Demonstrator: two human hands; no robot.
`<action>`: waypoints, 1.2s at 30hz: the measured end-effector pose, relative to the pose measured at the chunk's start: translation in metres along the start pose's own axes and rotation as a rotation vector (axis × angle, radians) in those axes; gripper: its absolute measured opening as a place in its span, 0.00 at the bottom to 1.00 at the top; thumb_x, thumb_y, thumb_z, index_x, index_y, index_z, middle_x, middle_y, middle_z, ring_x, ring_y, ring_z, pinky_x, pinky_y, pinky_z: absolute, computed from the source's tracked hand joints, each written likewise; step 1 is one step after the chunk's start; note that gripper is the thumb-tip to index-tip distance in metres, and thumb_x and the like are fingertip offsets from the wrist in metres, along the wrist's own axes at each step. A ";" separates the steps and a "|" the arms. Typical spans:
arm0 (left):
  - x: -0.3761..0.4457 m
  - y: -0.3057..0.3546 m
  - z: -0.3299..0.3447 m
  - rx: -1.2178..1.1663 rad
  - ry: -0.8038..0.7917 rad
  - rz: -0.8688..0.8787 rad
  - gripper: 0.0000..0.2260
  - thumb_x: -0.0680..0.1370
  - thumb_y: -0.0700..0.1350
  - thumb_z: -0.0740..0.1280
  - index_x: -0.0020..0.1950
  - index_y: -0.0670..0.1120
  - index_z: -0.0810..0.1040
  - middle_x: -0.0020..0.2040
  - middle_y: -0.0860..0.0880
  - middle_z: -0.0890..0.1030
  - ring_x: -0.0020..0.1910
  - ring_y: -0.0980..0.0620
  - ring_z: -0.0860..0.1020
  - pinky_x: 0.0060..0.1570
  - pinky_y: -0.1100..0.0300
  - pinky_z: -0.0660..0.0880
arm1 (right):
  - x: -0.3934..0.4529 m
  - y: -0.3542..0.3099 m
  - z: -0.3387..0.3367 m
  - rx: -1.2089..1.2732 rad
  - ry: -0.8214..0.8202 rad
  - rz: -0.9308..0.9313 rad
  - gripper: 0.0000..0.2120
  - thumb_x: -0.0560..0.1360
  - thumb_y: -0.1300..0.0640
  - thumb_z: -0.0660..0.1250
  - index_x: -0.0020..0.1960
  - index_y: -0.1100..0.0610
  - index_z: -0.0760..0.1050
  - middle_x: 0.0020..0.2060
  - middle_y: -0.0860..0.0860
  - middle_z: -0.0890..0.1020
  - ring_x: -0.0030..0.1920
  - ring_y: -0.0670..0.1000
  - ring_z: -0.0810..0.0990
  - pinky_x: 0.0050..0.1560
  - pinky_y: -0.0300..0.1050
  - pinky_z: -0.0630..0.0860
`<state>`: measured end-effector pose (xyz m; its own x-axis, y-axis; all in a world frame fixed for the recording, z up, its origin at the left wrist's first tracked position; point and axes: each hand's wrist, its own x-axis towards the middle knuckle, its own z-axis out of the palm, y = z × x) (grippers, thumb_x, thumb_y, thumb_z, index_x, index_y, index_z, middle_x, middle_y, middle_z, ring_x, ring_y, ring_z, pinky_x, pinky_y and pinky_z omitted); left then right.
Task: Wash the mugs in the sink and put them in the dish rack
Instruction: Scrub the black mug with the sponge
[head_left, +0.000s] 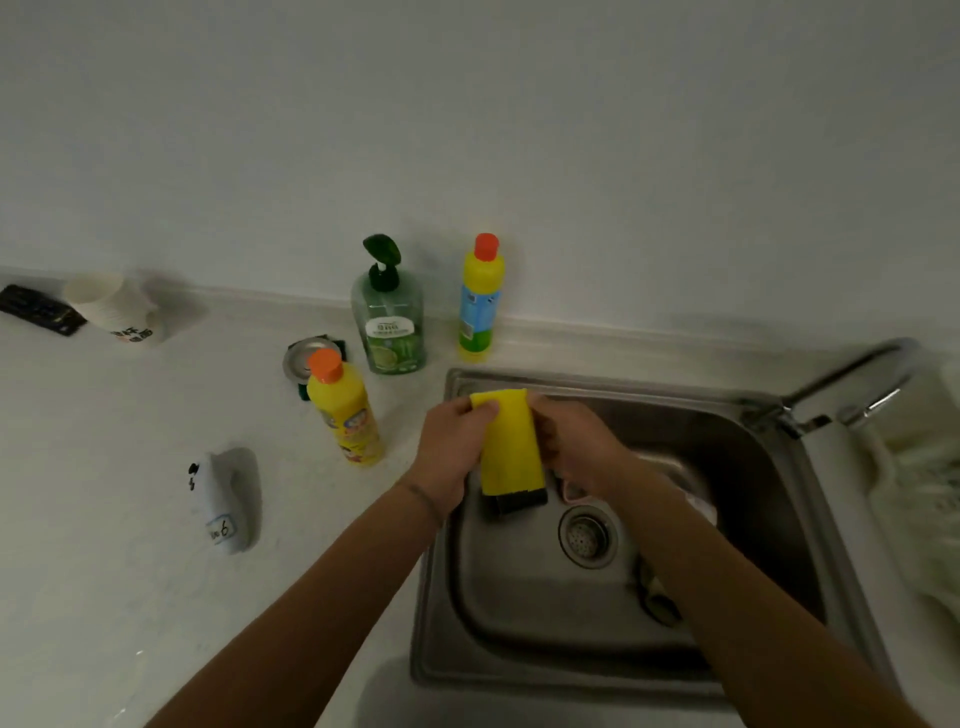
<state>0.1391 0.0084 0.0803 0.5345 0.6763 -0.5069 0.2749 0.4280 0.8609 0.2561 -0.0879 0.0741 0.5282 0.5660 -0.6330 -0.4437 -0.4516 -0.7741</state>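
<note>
Both hands over the sink's (810, 525) back left corner, left hand (449, 449) and right hand (576, 447) gripping a yellow sponge (511, 447) between them, pink mug (574, 491) partly hidden under right hand, white mug (226, 499) lying on the surface (104, 519) left of the sink

Dim light; plain white wall (467, 104) behind pale countertop (130, 571).

Both the left hand (447, 447) and right hand (576, 447) grip a yellow sponge (511, 447) over the steel sink (519, 597).
</note>
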 end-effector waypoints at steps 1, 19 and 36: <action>0.000 -0.007 0.005 0.068 0.012 0.004 0.12 0.82 0.44 0.69 0.63 0.42 0.82 0.60 0.40 0.84 0.57 0.42 0.82 0.61 0.43 0.79 | 0.001 0.016 -0.006 0.055 0.007 0.018 0.18 0.81 0.45 0.64 0.61 0.58 0.79 0.52 0.56 0.86 0.53 0.57 0.84 0.49 0.52 0.80; 0.073 -0.120 0.066 0.680 -0.005 -0.232 0.28 0.77 0.64 0.69 0.68 0.45 0.75 0.62 0.44 0.77 0.61 0.43 0.76 0.64 0.50 0.74 | 0.036 0.132 -0.103 0.319 0.205 0.217 0.18 0.80 0.48 0.66 0.67 0.52 0.70 0.58 0.56 0.79 0.58 0.59 0.79 0.54 0.57 0.78; 0.164 -0.203 0.114 0.728 0.165 -0.571 0.52 0.68 0.66 0.75 0.83 0.49 0.52 0.76 0.39 0.64 0.72 0.36 0.68 0.68 0.47 0.74 | 0.060 0.163 -0.156 0.400 0.128 0.287 0.13 0.82 0.53 0.64 0.64 0.56 0.75 0.55 0.57 0.83 0.55 0.59 0.82 0.51 0.56 0.80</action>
<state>0.2620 -0.0363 -0.1728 0.0600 0.5796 -0.8127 0.9225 0.2787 0.2669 0.3288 -0.2354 -0.0923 0.4179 0.3574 -0.8352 -0.8133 -0.2626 -0.5192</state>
